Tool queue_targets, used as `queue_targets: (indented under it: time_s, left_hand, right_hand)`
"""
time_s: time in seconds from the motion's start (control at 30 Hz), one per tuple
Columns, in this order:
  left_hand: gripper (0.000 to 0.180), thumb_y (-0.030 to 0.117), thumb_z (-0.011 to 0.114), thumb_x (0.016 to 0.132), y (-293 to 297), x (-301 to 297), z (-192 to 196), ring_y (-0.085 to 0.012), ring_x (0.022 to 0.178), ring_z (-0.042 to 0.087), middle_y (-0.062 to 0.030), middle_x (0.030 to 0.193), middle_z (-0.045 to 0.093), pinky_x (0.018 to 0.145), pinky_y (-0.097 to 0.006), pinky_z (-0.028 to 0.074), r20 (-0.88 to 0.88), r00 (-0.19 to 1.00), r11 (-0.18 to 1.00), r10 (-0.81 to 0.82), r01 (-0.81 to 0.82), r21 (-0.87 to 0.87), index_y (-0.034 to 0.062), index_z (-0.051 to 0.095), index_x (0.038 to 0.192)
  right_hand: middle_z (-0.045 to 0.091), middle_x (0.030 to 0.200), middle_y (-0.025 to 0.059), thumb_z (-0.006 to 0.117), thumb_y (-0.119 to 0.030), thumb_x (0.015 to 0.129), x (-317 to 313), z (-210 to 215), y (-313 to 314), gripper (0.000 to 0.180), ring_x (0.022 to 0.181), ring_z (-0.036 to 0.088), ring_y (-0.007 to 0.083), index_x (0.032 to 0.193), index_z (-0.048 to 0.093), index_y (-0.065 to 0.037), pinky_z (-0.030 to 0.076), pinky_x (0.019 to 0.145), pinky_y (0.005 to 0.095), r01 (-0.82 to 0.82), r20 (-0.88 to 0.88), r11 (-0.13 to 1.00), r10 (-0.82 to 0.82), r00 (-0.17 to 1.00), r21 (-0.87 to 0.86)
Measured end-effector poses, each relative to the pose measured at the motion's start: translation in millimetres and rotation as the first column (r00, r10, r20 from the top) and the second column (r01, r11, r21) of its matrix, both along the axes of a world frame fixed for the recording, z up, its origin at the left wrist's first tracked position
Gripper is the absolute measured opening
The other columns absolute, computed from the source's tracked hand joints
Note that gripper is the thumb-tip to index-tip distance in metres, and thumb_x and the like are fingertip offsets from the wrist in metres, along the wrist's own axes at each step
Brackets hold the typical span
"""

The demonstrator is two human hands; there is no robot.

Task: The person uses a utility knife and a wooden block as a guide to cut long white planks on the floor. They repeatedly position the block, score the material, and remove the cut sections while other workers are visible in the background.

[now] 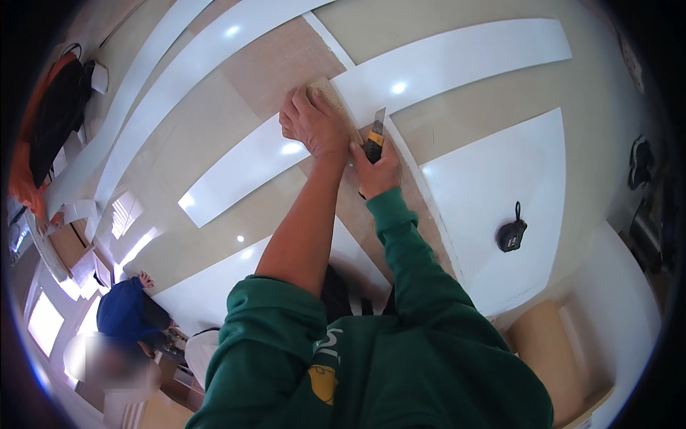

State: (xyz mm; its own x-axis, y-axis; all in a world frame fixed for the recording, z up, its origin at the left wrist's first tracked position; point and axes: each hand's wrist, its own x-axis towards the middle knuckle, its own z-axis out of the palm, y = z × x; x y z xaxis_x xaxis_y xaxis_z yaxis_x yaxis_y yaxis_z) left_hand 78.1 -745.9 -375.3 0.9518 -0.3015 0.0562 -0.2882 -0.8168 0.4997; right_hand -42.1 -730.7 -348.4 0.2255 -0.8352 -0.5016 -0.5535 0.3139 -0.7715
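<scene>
My left hand (314, 123) is curled over a narrow piece of particle board (331, 93) and presses it onto a long white strip (457, 63). The board lies crosswise over the strip; part of it is hidden under my fingers. Close to its right edge, my right hand (379, 168) grips a utility knife (374, 146) with a black and yellow handle. The knife's blade is out and points away from me, above the white strip. My right thumb is near the board's edge.
A black tape measure (511, 233) lies on a white panel (493, 164) at the right. Long curved white strips (236, 36) stretch across the upper left. A person in blue (128, 311) is at the lower left, another in orange (28, 171) at the far left. Shoes (640, 161) sit far right.
</scene>
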Motion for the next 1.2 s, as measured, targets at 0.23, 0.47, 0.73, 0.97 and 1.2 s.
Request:
queue_targets:
  time_s: [0.23,0.47,0.73,0.97,1.2]
  left_hand:
    - [0.032,0.029,0.055,0.096,2.9,1.6,-0.4,-0.0316,0.127,0.041,-0.0090,0.131,0.055,0.107,-0.049,0.027,-0.002,1.000,0.995,-0.005,0.005,-0.098,0.0105,0.058,0.122]
    - [0.032,0.030,0.057,0.095,1.8,2.3,-4.1,-0.0327,0.127,0.042,-0.0092,0.130,0.056,0.107,-0.048,0.027,0.011,1.000,0.993,-0.006,0.007,-0.122,0.0116,0.059,0.121]
    - [0.031,0.028,0.059,0.094,2.5,3.8,-7.3,-0.0329,0.126,0.042,-0.0080,0.129,0.055,0.107,-0.048,0.027,-0.004,1.000,0.995,0.012,-0.012,-0.099,0.0104,0.060,0.119]
    - [0.030,0.028,0.059,0.093,3.5,3.0,-8.2,-0.0332,0.124,0.043,-0.0084,0.128,0.055,0.107,-0.048,0.027,0.015,1.000,0.993,0.010,-0.009,-0.119,0.0104,0.060,0.118]
    - [0.031,0.030,0.058,0.094,1.7,1.0,-4.7,-0.0327,0.125,0.043,-0.0100,0.129,0.056,0.106,-0.048,0.028,-0.003,1.000,0.993,-0.002,0.002,-0.117,0.0116,0.059,0.120]
  right_hand:
    - [0.066,0.095,0.0249,0.052,-0.024,0.098,4.3,8.6,-45.4,0.035,0.090,0.063,0.0452,0.121,0.050,0.002,0.051,0.078,0.0496,-0.418,-0.078,0.827,0.421,0.904,-0.377]
    - [0.067,0.098,0.0217,0.051,-0.027,0.098,42.4,17.0,-75.5,0.024,0.091,0.066,0.0414,0.103,0.050,-0.003,0.052,0.079,0.0517,-0.632,-0.375,0.762,0.549,0.747,-0.144]
    - [0.069,0.096,0.0212,0.050,-0.021,0.095,61.6,31.1,-77.2,0.021,0.093,0.068,0.0404,0.107,0.050,-0.004,0.053,0.082,0.0494,-0.686,-0.423,0.727,0.625,0.656,0.009]
    - [0.070,0.096,0.0234,0.048,-0.017,0.094,64.7,36.1,-81.1,0.020,0.095,0.068,0.0408,0.107,0.051,-0.003,0.053,0.084,0.0490,-0.754,-0.468,0.657,0.671,0.575,0.017]
    - [0.069,0.097,0.0260,0.046,-0.016,0.095,52.8,35.2,-80.8,0.018,0.096,0.067,0.0419,0.106,0.052,-0.002,0.053,0.084,0.0506,-0.756,-0.464,0.651,0.692,0.554,0.068]
